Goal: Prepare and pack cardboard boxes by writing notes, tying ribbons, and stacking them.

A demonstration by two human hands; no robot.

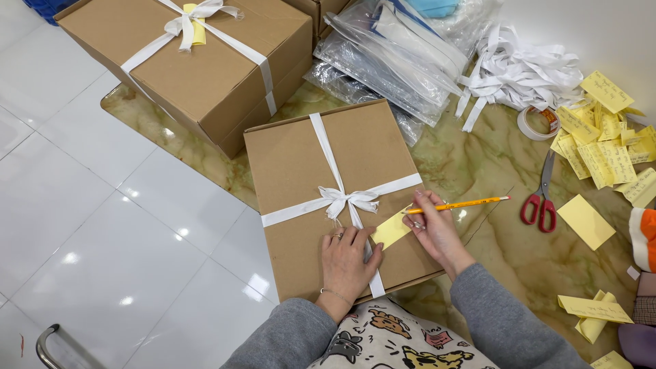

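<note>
The person's left hand (347, 263) lies flat, palm down and fingers spread, on the lid of a brown cardboard box (294, 178) tied crosswise with a white ribbon bow (345, 200). Its fingertips press the near end of a small yellow paper note (391, 229) against the lid, so it is holding nothing, only pinning. The right hand (434, 229) is closed around a yellow pencil (465, 203), which points out to the right, and its fingers rest at the note's far edge (whether the pencil tip touches the paper is hard to tell from this angle). The note sits on the box just right of the ribbon's lengthwise band and below the bow.

The box stands on a green-and-cream marbled floor inlay (492, 157). Behind it is a larger brown cardboard box (205, 68), also ribboned, with a yellow slip tucked in its bow. To the right lie red-handled scissors (541, 198), a roll of clear tape (538, 123), a heap of loose white ribbon strips (519, 72), a scatter of written yellow notes (608, 147), and clear plastic bags (389, 55) stacked beyond the box
</note>
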